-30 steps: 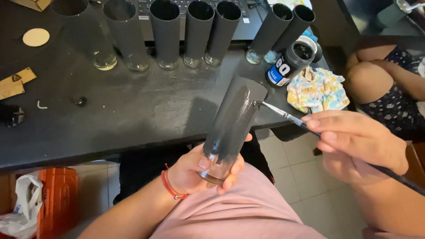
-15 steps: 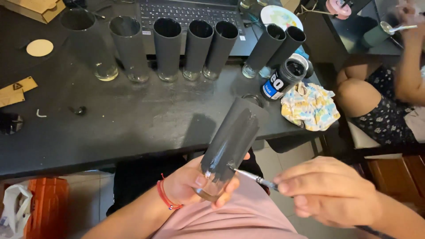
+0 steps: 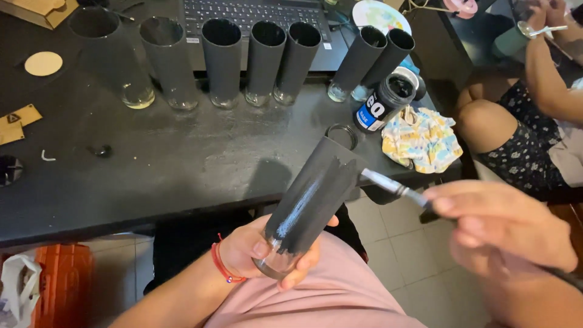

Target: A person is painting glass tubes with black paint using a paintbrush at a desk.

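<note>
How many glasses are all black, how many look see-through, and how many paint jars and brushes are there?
Black-painted glasses: 7, six standing on the table, first, plus the one in the left hand
See-through glasses: 1
Paint jars: 1
Brushes: 1, held by the right hand
Total: 10

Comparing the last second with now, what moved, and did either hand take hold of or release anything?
The right hand carried the paintbrush from the upper end of the black-painted glass down beside its base, then back up to the upper end. Nothing was taken up or let go: the left hand grips the glass by its clear base as before. The row of painted glasses and open paint jar stayed put.
</note>
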